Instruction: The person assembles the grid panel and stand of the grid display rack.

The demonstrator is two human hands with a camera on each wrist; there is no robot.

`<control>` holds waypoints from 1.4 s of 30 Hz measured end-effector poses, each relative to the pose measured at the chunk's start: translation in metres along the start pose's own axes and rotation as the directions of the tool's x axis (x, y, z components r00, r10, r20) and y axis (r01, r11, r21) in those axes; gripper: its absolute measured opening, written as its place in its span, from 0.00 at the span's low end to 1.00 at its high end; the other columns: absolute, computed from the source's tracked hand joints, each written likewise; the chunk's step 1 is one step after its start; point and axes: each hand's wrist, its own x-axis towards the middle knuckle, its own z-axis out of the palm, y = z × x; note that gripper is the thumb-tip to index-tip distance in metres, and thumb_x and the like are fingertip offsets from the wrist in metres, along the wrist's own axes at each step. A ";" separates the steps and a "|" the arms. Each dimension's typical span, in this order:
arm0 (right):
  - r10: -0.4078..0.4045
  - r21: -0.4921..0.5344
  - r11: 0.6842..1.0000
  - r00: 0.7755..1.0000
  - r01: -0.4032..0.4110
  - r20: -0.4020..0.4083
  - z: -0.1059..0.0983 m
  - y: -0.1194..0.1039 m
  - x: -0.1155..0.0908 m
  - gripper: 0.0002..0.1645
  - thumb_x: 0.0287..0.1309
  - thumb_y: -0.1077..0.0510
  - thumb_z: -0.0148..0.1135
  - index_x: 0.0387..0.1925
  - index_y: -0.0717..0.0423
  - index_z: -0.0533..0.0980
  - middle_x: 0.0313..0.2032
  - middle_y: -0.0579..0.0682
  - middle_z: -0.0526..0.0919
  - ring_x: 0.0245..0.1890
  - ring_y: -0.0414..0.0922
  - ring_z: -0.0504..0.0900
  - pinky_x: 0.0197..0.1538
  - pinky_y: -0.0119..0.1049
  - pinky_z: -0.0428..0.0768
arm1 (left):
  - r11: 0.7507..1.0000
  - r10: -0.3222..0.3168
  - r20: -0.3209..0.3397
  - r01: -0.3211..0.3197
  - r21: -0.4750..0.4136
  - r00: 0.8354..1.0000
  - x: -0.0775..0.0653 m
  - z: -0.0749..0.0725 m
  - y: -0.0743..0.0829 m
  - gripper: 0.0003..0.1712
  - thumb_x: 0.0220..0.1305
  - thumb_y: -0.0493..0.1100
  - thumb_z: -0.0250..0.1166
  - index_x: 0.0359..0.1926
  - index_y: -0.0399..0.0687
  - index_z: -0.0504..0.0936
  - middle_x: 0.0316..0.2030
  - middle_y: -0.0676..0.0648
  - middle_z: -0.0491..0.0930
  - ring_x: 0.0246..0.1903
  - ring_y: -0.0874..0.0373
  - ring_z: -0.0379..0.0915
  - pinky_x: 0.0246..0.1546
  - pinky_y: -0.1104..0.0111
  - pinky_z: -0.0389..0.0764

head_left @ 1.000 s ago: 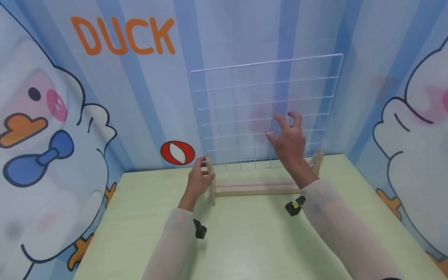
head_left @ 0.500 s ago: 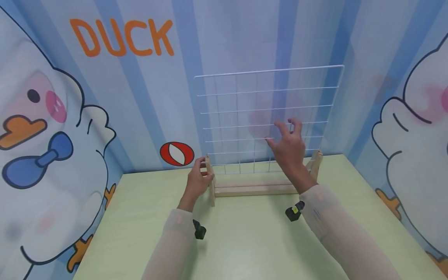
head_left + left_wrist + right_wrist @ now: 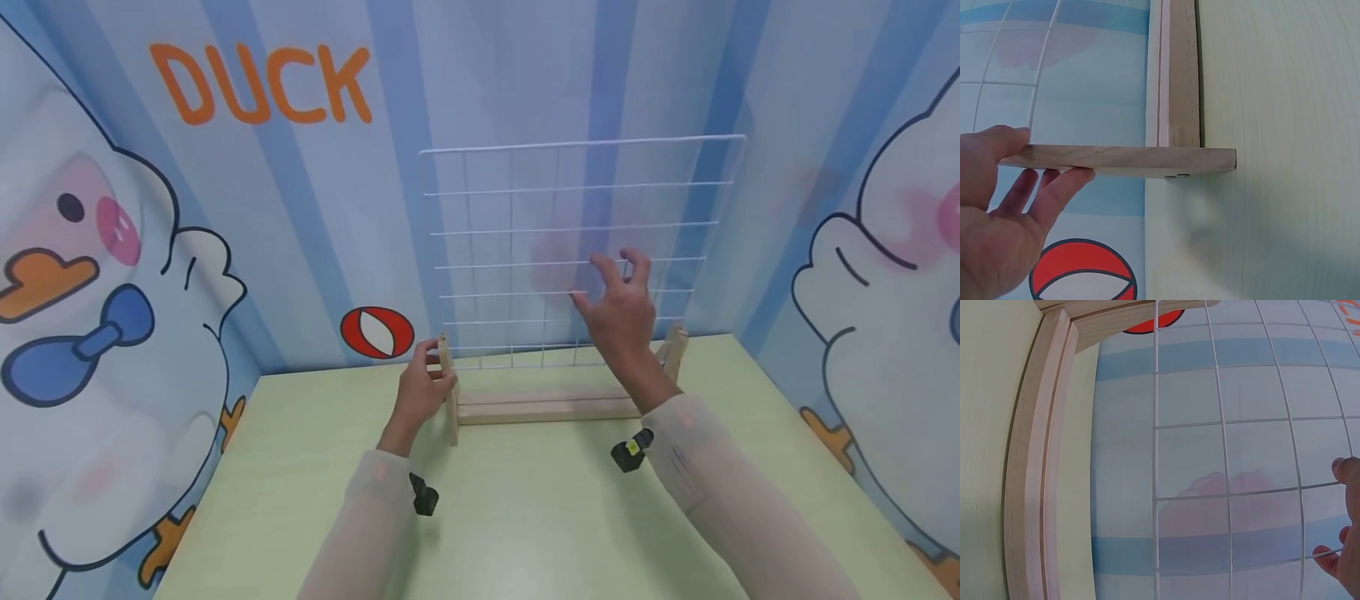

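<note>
A white wire grid panel stands nearly upright above a low wooden stand. My right hand holds the panel by its inner wires, with thumb and fingertips bent at the wires in the right wrist view. At the stand's left end, my left hand pinches the upright wooden side post; in the left wrist view the thumb is on one face and the fingers on the other. The panel's lower edge hangs between the two side posts, above the stand's crossbar. My right forearm partly hides the right side post.
The stand rests on a pale yellow-green table, near its back edge. A blue striped backdrop printed with ducks rises behind and at both sides. Small black devices are fixed at both wrists.
The grid panel and my right hand came down a little, then the panel's top edge rose slightly. My left hand keeps its hold on the side post.
</note>
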 end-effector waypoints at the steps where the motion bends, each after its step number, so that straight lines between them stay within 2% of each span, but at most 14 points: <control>1: -0.003 0.002 1.000 1.000 0.003 -0.002 0.000 0.000 0.001 0.28 0.59 0.47 0.73 0.60 0.45 0.76 0.67 0.59 0.68 0.34 0.57 0.83 0.40 0.47 0.88 | 1.000 -0.006 0.000 0.006 0.002 1.000 0.000 0.000 0.000 0.38 0.69 0.38 0.64 0.74 0.54 0.59 0.66 0.38 0.72 0.62 0.41 0.76 0.53 0.49 0.85; 5: -0.018 0.008 1.000 1.000 0.018 -0.010 -0.001 -0.001 0.003 0.28 0.59 0.48 0.73 0.60 0.46 0.76 0.67 0.59 0.68 0.33 0.57 0.83 0.39 0.48 0.87 | 0.999 -0.034 0.002 0.034 0.017 0.999 -0.002 -0.002 0.005 0.38 0.69 0.39 0.65 0.75 0.54 0.59 0.66 0.39 0.72 0.62 0.42 0.76 0.55 0.49 0.84; 7: -0.024 0.006 1.000 1.000 0.024 -0.015 -0.001 -0.001 0.004 0.28 0.59 0.48 0.73 0.60 0.46 0.76 0.67 0.59 0.68 0.33 0.58 0.83 0.39 0.48 0.87 | 0.999 -0.027 -0.009 0.027 0.035 1.000 -0.003 -0.005 0.011 0.37 0.69 0.41 0.65 0.74 0.52 0.60 0.66 0.39 0.72 0.62 0.42 0.76 0.57 0.50 0.83; 9: -0.030 0.004 1.000 0.999 0.031 -0.019 -0.001 -0.001 0.005 0.29 0.58 0.49 0.74 0.60 0.46 0.76 0.66 0.60 0.68 0.33 0.59 0.83 0.39 0.49 0.87 | 0.999 -0.001 -0.036 0.003 0.049 0.999 -0.004 -0.009 0.020 0.36 0.68 0.42 0.66 0.73 0.48 0.62 0.66 0.38 0.71 0.63 0.42 0.75 0.60 0.50 0.82; 12: -0.030 -0.003 1.000 0.999 0.030 -0.023 -0.001 -0.001 0.006 0.29 0.57 0.49 0.75 0.59 0.47 0.76 0.66 0.61 0.69 0.33 0.60 0.83 0.38 0.50 0.87 | 0.996 0.081 -0.107 -0.076 0.052 0.991 -0.004 -0.016 0.038 0.36 0.68 0.43 0.66 0.71 0.42 0.63 0.66 0.36 0.69 0.63 0.40 0.73 0.63 0.49 0.79; 15: -0.021 -0.007 1.000 1.000 0.021 -0.020 -0.002 -0.002 0.006 0.29 0.57 0.49 0.75 0.59 0.47 0.76 0.66 0.61 0.69 0.32 0.60 0.83 0.38 0.50 0.87 | 0.982 0.185 -0.191 -0.176 0.062 0.964 -0.003 -0.023 0.062 0.38 0.67 0.46 0.66 0.72 0.41 0.61 0.66 0.36 0.67 0.63 0.40 0.71 0.63 0.49 0.78; 18: -0.011 -0.006 1.000 1.000 0.011 -0.014 -0.002 -0.002 0.006 0.29 0.57 0.49 0.75 0.59 0.47 0.76 0.66 0.61 0.69 0.33 0.60 0.83 0.39 0.50 0.87 | 0.958 0.287 -0.259 -0.276 0.077 0.922 -0.005 -0.027 0.093 0.42 0.66 0.48 0.68 0.74 0.44 0.57 0.67 0.38 0.64 0.62 0.42 0.70 0.62 0.51 0.79; 20: -0.006 -0.006 1.000 1.000 0.006 -0.011 -0.001 -0.002 0.005 0.29 0.58 0.49 0.75 0.59 0.46 0.76 0.66 0.61 0.68 0.33 0.59 0.83 0.39 0.50 0.87 | 0.939 0.343 -0.286 -0.330 0.095 0.895 -0.005 -0.027 0.112 0.46 0.65 0.49 0.69 0.76 0.45 0.55 0.68 0.38 0.62 0.63 0.44 0.68 0.62 0.52 0.80; 22: -0.005 -0.010 1.000 1.000 0.005 -0.008 -0.001 -0.002 0.005 0.29 0.58 0.49 0.75 0.59 0.46 0.76 0.66 0.61 0.68 0.33 0.59 0.83 0.39 0.49 0.87 | 0.926 0.377 -0.299 -0.358 0.116 0.877 -0.005 -0.025 0.129 0.49 0.65 0.51 0.70 0.77 0.47 0.52 0.70 0.39 0.60 0.65 0.45 0.67 0.63 0.53 0.80; 26: -0.012 -0.015 1.000 1.000 0.012 -0.004 0.000 -0.004 0.006 0.29 0.58 0.50 0.75 0.60 0.47 0.76 0.66 0.62 0.68 0.31 0.59 0.82 0.37 0.49 0.87 | 0.925 0.376 -0.327 -0.331 0.186 0.867 -0.003 -0.020 0.152 0.54 0.63 0.52 0.71 0.79 0.49 0.47 0.70 0.40 0.58 0.67 0.47 0.64 0.59 0.56 0.82; 30: -0.020 -0.012 1.000 1.000 0.020 -0.002 0.000 -0.004 0.007 0.29 0.58 0.50 0.75 0.60 0.47 0.76 0.66 0.62 0.68 0.35 0.60 0.84 0.36 0.49 0.87 | 0.928 0.349 -0.379 -0.260 0.266 0.857 -0.001 -0.011 0.161 0.58 0.61 0.50 0.74 0.80 0.50 0.44 0.68 0.40 0.59 0.63 0.47 0.65 0.43 0.58 0.87; 33: -0.026 -0.009 1.000 1.000 0.026 0.001 -0.001 -0.004 0.007 0.29 0.58 0.50 0.75 0.60 0.47 0.76 0.66 0.62 0.68 0.41 0.61 0.85 0.37 0.50 0.87 | 0.920 0.353 -0.425 -0.226 0.322 0.833 0.002 -0.005 0.161 0.58 0.61 0.47 0.74 0.80 0.49 0.43 0.65 0.39 0.61 0.58 0.47 0.67 0.35 0.59 0.87; 38: -0.036 -0.015 0.999 0.999 0.036 0.010 -0.003 -0.003 0.007 0.30 0.57 0.50 0.75 0.60 0.48 0.76 0.66 0.62 0.68 0.42 0.61 0.85 0.36 0.49 0.87 | 0.908 0.377 -0.485 -0.209 0.364 0.789 0.006 0.001 0.161 0.52 0.64 0.45 0.70 0.79 0.47 0.47 0.61 0.38 0.66 0.51 0.47 0.71 0.28 0.59 0.85; 42: -0.055 -0.026 0.998 0.998 0.056 0.034 -0.007 -0.001 0.008 0.32 0.57 0.50 0.75 0.61 0.48 0.75 0.67 0.62 0.67 0.44 0.60 0.85 0.36 0.49 0.87 | 0.907 0.384 -0.506 -0.214 0.362 0.773 0.007 0.003 0.161 0.50 0.64 0.45 0.69 0.78 0.47 0.49 0.60 0.38 0.67 0.47 0.47 0.72 0.25 0.59 0.83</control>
